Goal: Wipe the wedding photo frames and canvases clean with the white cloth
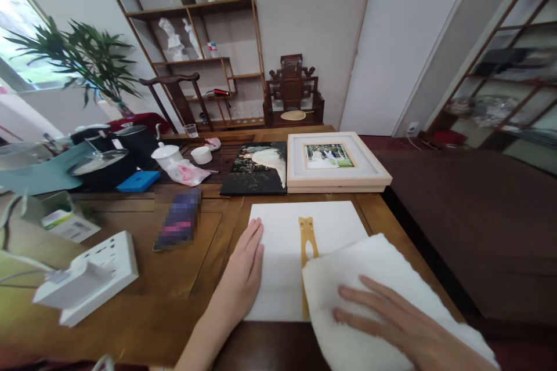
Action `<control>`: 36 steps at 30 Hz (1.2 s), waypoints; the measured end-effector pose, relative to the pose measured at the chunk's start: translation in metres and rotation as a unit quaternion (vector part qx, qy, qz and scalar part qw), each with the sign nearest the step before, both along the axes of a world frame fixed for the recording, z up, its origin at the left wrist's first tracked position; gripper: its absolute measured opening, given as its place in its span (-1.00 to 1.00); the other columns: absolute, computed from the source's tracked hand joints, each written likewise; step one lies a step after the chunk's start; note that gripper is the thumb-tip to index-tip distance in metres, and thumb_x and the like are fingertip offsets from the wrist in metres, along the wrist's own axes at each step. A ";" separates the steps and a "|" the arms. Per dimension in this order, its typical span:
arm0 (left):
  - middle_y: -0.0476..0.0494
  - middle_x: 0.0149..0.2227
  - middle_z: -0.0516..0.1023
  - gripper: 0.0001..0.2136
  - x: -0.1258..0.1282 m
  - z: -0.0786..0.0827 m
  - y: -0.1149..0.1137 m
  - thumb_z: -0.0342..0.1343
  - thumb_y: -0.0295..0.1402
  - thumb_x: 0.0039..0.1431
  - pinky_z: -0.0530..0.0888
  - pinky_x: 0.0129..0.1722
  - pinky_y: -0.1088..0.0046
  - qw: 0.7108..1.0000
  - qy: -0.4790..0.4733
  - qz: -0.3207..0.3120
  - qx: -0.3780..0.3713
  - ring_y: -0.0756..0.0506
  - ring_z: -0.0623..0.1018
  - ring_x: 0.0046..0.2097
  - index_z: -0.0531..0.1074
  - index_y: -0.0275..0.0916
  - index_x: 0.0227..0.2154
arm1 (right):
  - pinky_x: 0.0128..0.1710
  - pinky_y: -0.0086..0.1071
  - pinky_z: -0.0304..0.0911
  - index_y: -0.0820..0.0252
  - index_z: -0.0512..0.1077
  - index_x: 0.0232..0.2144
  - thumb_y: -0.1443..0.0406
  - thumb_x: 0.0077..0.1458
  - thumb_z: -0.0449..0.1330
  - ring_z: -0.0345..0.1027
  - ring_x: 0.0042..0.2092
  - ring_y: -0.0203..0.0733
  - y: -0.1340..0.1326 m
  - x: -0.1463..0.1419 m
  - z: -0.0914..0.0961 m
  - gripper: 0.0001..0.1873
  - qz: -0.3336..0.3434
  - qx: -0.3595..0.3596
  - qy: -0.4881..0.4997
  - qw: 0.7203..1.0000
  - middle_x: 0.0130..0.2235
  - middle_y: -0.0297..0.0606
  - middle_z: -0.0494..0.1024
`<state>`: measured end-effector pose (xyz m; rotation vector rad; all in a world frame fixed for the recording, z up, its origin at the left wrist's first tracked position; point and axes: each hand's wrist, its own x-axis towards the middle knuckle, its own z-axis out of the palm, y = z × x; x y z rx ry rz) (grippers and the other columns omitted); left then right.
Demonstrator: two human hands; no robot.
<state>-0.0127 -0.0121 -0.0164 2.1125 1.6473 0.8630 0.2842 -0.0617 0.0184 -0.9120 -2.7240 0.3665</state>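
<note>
Pressing open-palmed, left hand (243, 269) is flattening board (278, 284) edge, right hand (391, 324) is covering cloth (383, 266) right of the away-running gold strip (307, 243).

A framed photo (335, 159) lies just beside a dark print (256, 169) at the table's (183, 278) far end; a power strip (93, 275) lies left; black pots (102, 165) stand beyond.

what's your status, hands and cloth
Left hand flat on board edge. Right hand flat on cloth, cloth overlapping board and gold strip. Framed photo beyond, apart.
</note>
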 end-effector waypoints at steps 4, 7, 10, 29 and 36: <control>-0.29 0.29 0.18 -0.57 0.000 -0.001 0.001 -0.21 -0.30 0.33 0.12 0.28 0.16 1.000 -0.002 0.002 0.007 -0.14 0.17 0.30 0.21 -0.34 0.19 | 0.01 -0.09 0.37 -0.08 0.35 0.07 0.47 -0.22 0.09 0.13 0.21 0.08 -0.002 0.011 -0.009 -0.28 0.006 -0.025 0.035 0.999 0.20 -0.36 0.29; -0.29 0.28 0.18 -0.58 0.000 -0.001 0.001 -0.21 -0.30 0.33 0.13 0.28 0.16 1.000 -0.001 0.001 0.009 -0.14 0.17 0.30 0.22 -0.33 0.18 | 0.11 0.06 0.20 0.10 0.46 -0.18 0.49 -0.26 0.04 -0.02 0.27 0.15 0.017 0.005 -0.004 -0.47 -0.019 0.021 0.071 0.997 0.26 -0.20 0.21; -0.28 0.28 0.18 -0.59 -0.001 0.001 0.000 -0.21 -0.31 0.34 0.13 0.28 0.15 1.000 0.002 -0.006 0.006 -0.14 0.17 0.30 0.22 -0.31 0.18 | 0.13 0.11 0.13 0.22 0.44 -0.16 0.47 -0.19 0.00 0.07 0.24 0.16 0.049 -0.015 0.005 -0.53 -0.067 0.048 0.079 0.993 0.16 0.04 0.33; -0.29 0.30 0.15 -0.57 -0.003 -0.002 0.002 -0.23 -0.29 0.34 0.13 0.28 0.14 0.999 -0.026 -0.022 -0.003 -0.15 0.16 0.31 0.21 -0.33 0.19 | 0.25 0.12 -0.18 0.10 0.45 -0.03 0.20 0.10 0.19 -0.04 0.28 0.08 0.021 -0.065 0.019 -0.64 0.189 -0.019 -0.006 0.982 0.20 -0.14 0.31; -0.26 0.29 0.17 -0.58 -0.002 0.001 0.002 -0.22 -0.30 0.34 0.12 0.29 0.14 1.000 -0.012 -0.017 0.002 -0.15 0.17 0.31 0.22 -0.29 0.19 | 0.22 0.12 -0.21 0.17 0.43 -0.02 0.42 -0.13 0.18 -0.02 0.27 0.08 0.083 -0.072 0.012 -0.47 0.052 0.013 0.000 0.999 0.14 0.05 0.35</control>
